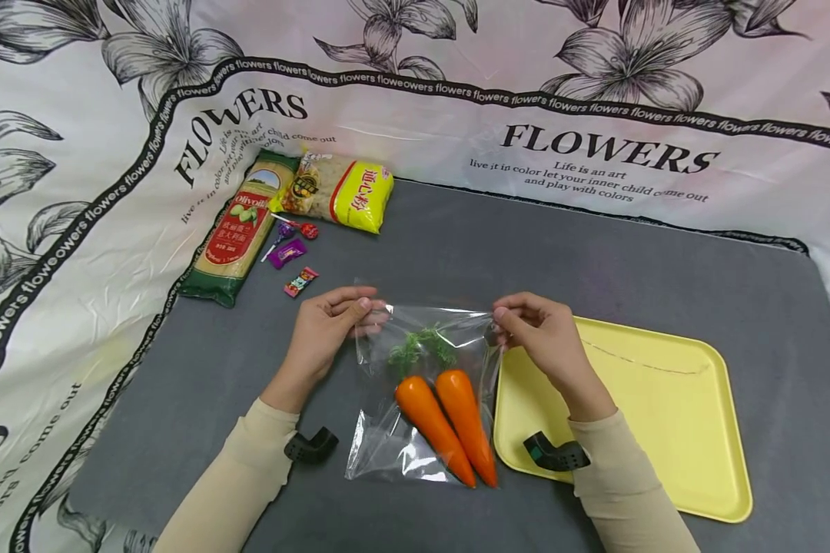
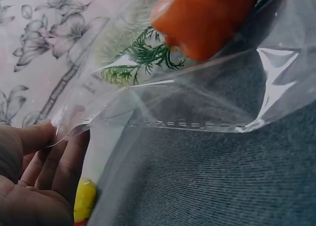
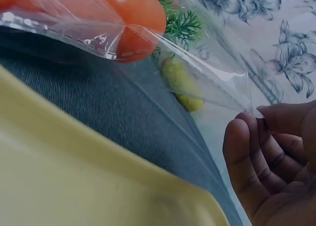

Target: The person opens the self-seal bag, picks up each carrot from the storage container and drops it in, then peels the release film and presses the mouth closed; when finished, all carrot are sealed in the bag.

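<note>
A clear plastic bag (image 1: 380, 453) holds two orange carrots (image 1: 432, 426) with green leafy tops (image 1: 425, 347). At the bag's upper left corner, my left hand (image 1: 325, 330) pinches the film between thumb and fingers. My right hand (image 1: 542, 334) pinches the upper right corner the same way. The top edge is stretched between both hands, and the carrot tips point down toward the bag's bottom. In the left wrist view, the left hand (image 2: 44, 171) has the film over its fingers. Thumb and forefinger of the right hand (image 3: 271, 152) meet on the bag's corner in the right wrist view.
A yellow tray (image 1: 664, 430) lies at the right, partly under my right forearm. Toward the back left are a pack of spaghetti (image 1: 238, 223), a yellow bag of pasta (image 1: 339, 190), two lollipops (image 1: 307, 230) and small wrapped candies (image 1: 287, 253). A flower-printed cloth (image 1: 415, 130) stands behind the grey table.
</note>
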A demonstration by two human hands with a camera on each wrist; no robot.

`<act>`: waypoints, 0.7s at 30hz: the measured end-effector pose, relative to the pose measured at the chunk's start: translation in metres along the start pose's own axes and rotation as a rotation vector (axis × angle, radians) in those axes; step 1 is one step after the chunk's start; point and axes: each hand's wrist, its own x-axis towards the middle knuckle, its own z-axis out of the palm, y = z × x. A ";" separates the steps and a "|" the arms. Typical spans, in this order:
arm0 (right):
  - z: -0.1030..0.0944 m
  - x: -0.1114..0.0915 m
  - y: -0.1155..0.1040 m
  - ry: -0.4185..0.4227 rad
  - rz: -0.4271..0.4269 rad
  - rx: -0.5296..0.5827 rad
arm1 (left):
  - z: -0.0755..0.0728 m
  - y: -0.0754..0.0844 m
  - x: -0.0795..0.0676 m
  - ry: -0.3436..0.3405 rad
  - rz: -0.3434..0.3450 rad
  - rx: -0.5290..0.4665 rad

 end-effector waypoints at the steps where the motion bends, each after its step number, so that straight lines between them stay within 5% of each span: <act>1: -0.001 0.000 0.001 -0.003 -0.004 -0.001 | -0.001 -0.001 0.002 -0.005 -0.007 -0.001; 21: -0.010 0.006 0.013 -0.108 -0.152 0.275 | -0.014 -0.008 0.009 -0.133 0.122 -0.026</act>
